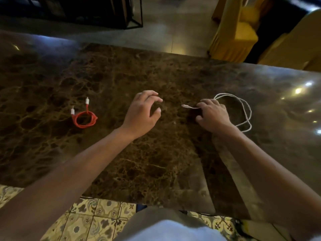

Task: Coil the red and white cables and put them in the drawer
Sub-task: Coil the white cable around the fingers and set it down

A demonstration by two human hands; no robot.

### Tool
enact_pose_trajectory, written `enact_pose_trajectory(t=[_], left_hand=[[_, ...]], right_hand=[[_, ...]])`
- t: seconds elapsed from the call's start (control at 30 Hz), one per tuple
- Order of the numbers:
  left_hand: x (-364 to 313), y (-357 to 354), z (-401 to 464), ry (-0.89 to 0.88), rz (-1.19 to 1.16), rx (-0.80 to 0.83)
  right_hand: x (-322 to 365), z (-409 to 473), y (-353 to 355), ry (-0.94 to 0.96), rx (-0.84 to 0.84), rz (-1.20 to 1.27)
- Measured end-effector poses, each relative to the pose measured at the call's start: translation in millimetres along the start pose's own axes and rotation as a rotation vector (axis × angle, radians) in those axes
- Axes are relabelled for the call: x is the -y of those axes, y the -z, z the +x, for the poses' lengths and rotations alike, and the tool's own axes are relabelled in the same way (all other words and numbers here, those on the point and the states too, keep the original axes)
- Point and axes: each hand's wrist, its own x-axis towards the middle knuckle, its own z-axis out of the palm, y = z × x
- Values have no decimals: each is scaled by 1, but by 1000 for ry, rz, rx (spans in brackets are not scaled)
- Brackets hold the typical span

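1. Right hand [212,113] grip pinching white cable [246,108] near its plug; left hand [143,111] grip wide, empty, hovering just beside.
2. Loose white loops on marble counter [156,162]; best gathered evenly, kept small.
3. Red cable [85,118] already coiled, far left. Drawer unseen.

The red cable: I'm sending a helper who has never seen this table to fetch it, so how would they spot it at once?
On the dark brown marble table, look to the left half, beyond the empty left hand. The red cable lies there alone in a small tight coil, its two white-tipped plugs pointing away from the person. The white cable, by contrast, sprawls in big loose loops under the right hand.
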Motion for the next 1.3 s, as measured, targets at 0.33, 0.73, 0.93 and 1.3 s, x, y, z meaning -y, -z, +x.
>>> enact_pose_trajectory(t=[0.33, 0.73, 0.93, 1.3], left_hand=[[-48, -45, 9, -89, 14, 70], [-80, -52, 8, -165, -21, 222], [-91, -33, -3, -129, -185, 230], [-70, -11, -10, 173, -415, -69]], right_hand=[[-25, -28, -11, 56, -85, -4], [-30, -73, 16, 328, -294, 550], [-32, -90, 26, 294, -405, 646], [-66, -96, -15, -164, -111, 363]])
